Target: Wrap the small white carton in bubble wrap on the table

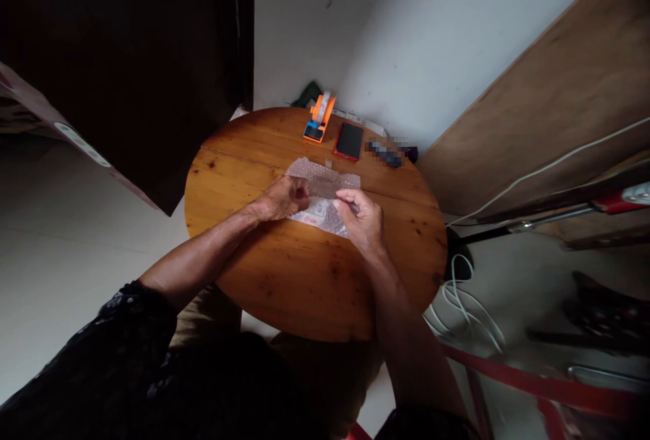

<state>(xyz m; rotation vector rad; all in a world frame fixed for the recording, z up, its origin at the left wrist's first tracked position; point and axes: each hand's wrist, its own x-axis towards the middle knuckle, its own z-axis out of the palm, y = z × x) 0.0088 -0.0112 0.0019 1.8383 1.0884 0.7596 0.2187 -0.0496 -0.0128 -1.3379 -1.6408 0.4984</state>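
A sheet of clear bubble wrap (305, 168) lies on the round wooden table (305, 284). Under its near part shows a pale flat item with red print (319, 211). Over the wrap's left side, my left hand (285, 198) is closed, thumb and fingers together. My right hand (361, 215) pinches with thumb and forefinger above the right side. A smooth, see-through brownish band spans the gap between my hands; whether it is clear tape or part of the wrap, I cannot tell. What sits between the fingertips is too small to make out.
Toward the wall stand an orange and blue tape dispenser (319, 118), a dark-screened phone with a red edge (349, 141) and a blurred dark object (384, 153). White cable (460, 301) coils on the floor at right, near a red metal frame (548, 379).
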